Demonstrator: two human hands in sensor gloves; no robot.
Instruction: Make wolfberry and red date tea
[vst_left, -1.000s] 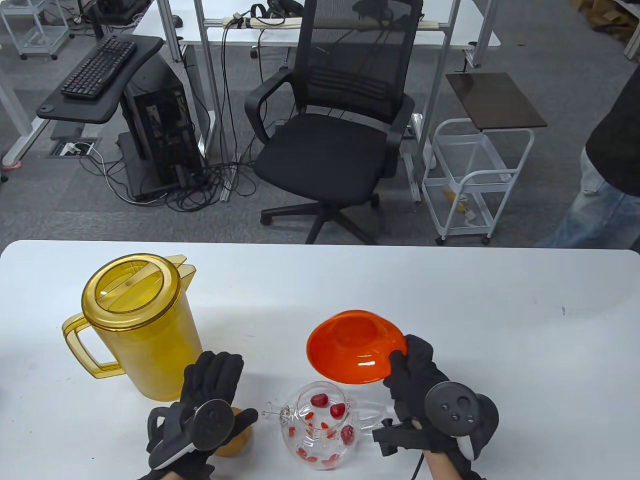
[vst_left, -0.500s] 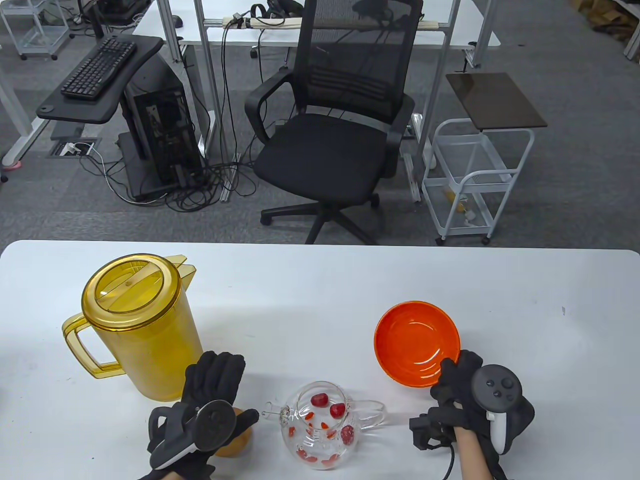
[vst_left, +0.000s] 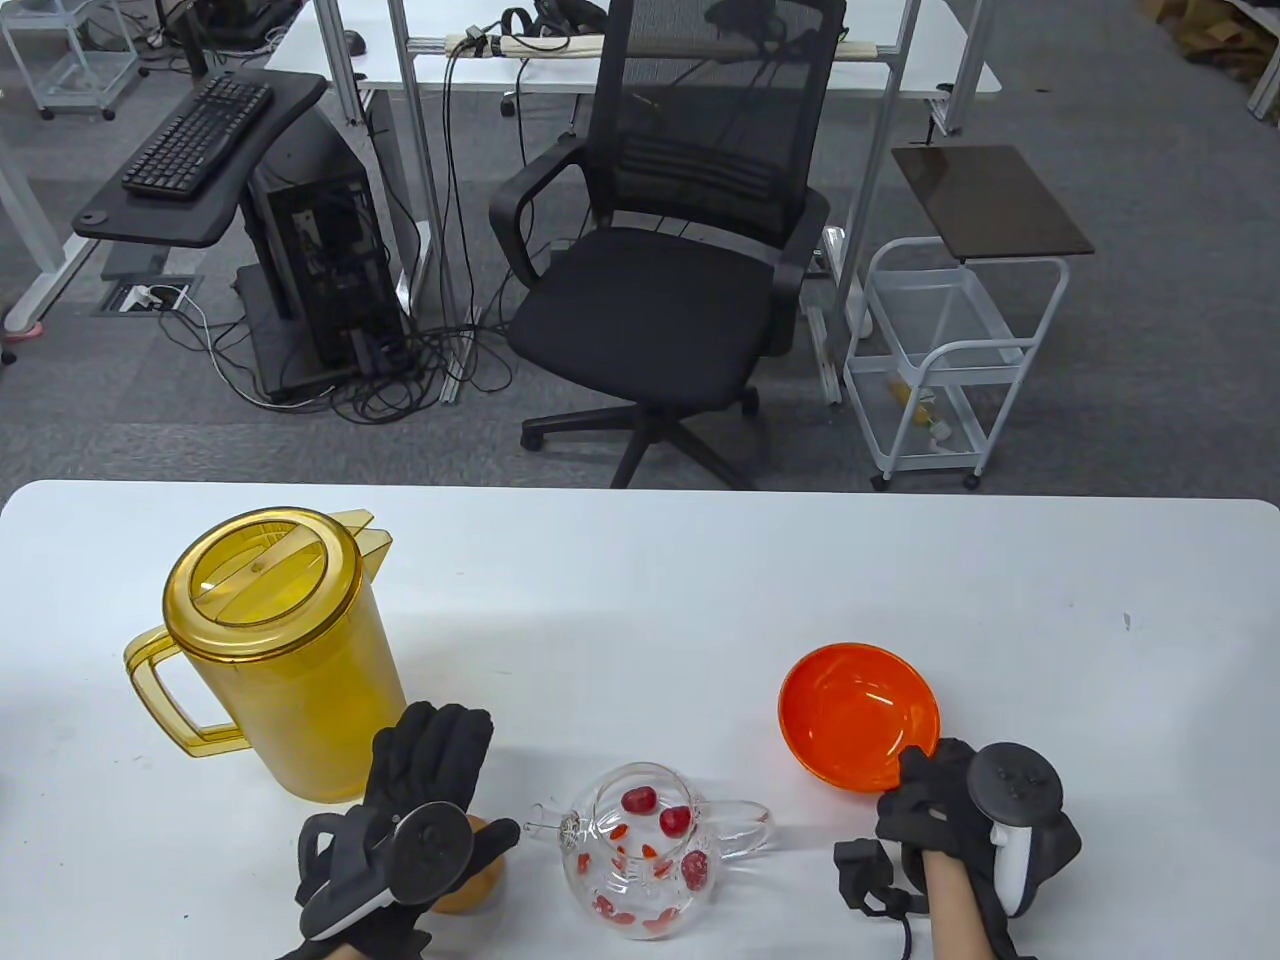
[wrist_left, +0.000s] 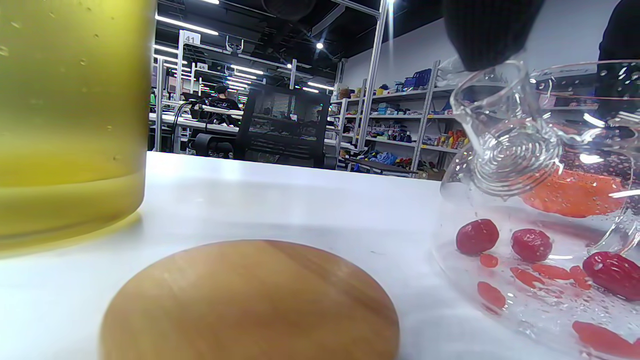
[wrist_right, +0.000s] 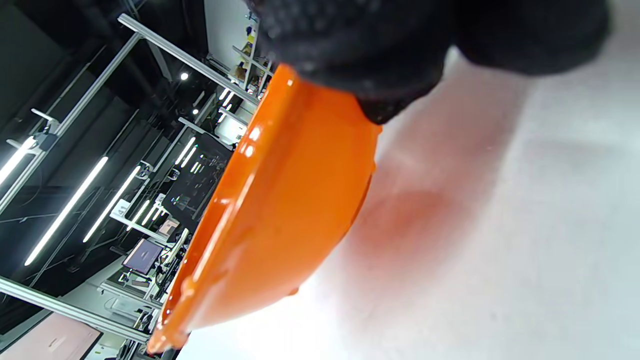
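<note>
Right of the glass teapot (vst_left: 640, 862), the right hand (vst_left: 935, 805) pinches the emptied orange bowl (vst_left: 858, 716) by its rim, seemingly parking it aside. Left hand (vst_left: 425, 800) lies spread over the wooden lid (vst_left: 468, 885), likely readying it

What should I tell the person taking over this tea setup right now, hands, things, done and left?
Right hand: grips the near rim of the empty orange bowl, to the right of the teapot; whether the bowl rests on the table is unclear.
Left hand: rests over the wooden lid, left of the teapot.
Glass teapot: uncovered, red dates and wolfberries inside, no water visible.
Yellow pitcher: lidded, back left, liquid inside.
Done: fruit is in the pot.
Left: release the bowl, probably pour from the pitcher, then put on the lid.
</note>
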